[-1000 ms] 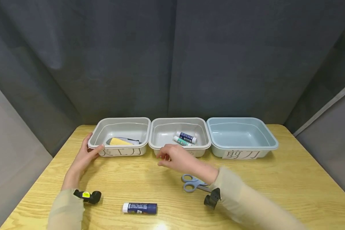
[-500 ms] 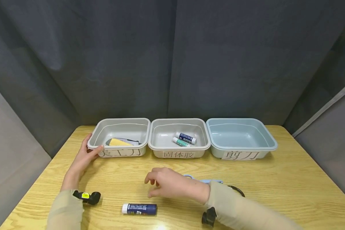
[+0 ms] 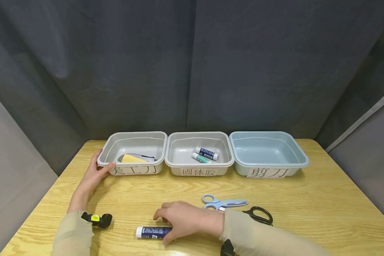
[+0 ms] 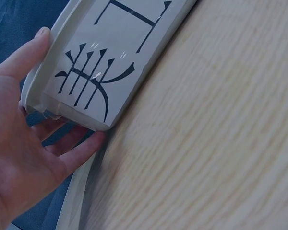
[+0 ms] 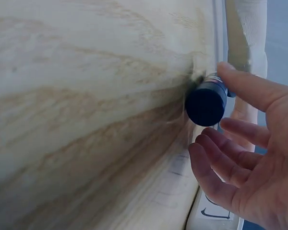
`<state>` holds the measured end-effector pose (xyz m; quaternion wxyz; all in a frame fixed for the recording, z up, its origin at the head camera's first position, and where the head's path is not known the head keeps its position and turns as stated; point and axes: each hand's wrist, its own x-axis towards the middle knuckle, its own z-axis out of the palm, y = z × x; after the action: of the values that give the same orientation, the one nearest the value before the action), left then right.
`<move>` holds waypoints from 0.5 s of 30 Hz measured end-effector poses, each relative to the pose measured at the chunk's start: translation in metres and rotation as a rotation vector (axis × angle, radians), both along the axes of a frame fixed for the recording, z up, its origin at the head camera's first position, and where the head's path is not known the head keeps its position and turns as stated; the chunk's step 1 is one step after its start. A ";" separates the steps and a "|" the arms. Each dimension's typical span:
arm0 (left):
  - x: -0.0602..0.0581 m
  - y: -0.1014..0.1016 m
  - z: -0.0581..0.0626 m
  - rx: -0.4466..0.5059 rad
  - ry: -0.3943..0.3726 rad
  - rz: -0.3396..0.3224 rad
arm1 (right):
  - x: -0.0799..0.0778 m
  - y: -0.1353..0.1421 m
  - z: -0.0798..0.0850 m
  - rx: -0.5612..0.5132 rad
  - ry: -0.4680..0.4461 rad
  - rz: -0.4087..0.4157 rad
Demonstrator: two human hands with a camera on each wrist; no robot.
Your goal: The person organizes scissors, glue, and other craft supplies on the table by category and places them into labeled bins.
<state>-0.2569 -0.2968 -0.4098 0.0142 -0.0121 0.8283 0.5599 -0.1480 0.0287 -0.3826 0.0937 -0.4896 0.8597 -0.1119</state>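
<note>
Here, the right hand (image 3: pixel 185 221) spreads its fingers around the white-capped navy cylindrical tube (image 3: pixel 154 233), lying near left; pinching mid-barrel should balance it. The left hand (image 3: pixel 92 177) pinches the far-left grey plastic bin (image 3: pixel 134 143).

Colours around both grips.
Glue stick (image 3: pixel 153 233) at right grip (image 3: pixel 183 219): navy, white end (image 3: pixel 139 232). Right of that grip: light-blue scissors (image 3: pixel 233 203), black handle (image 3: pixel 250 212). Bin (image 3: pixel 137 140) at left grip (image 3: pixel 92 176): light grey, black-lettered white label (image 3: pixel 134 170). Worktop (image 3: pixel 131 199): yellow-tan, streaked grain.
</note>
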 end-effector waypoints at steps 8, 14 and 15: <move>0.000 0.001 -0.001 0.006 0.004 0.012 | -0.001 -0.004 -0.005 0.031 -0.051 0.026; 0.000 0.000 -0.001 0.002 0.002 -0.005 | -0.003 -0.003 -0.008 0.040 -0.025 0.061; -0.001 0.000 -0.001 0.003 0.001 -0.005 | -0.003 -0.003 -0.008 0.040 -0.019 0.065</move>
<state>-0.2575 -0.2968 -0.4109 0.0150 -0.0098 0.8275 0.5612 -0.1512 0.0255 -0.3909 0.1153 -0.5142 0.8444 -0.0963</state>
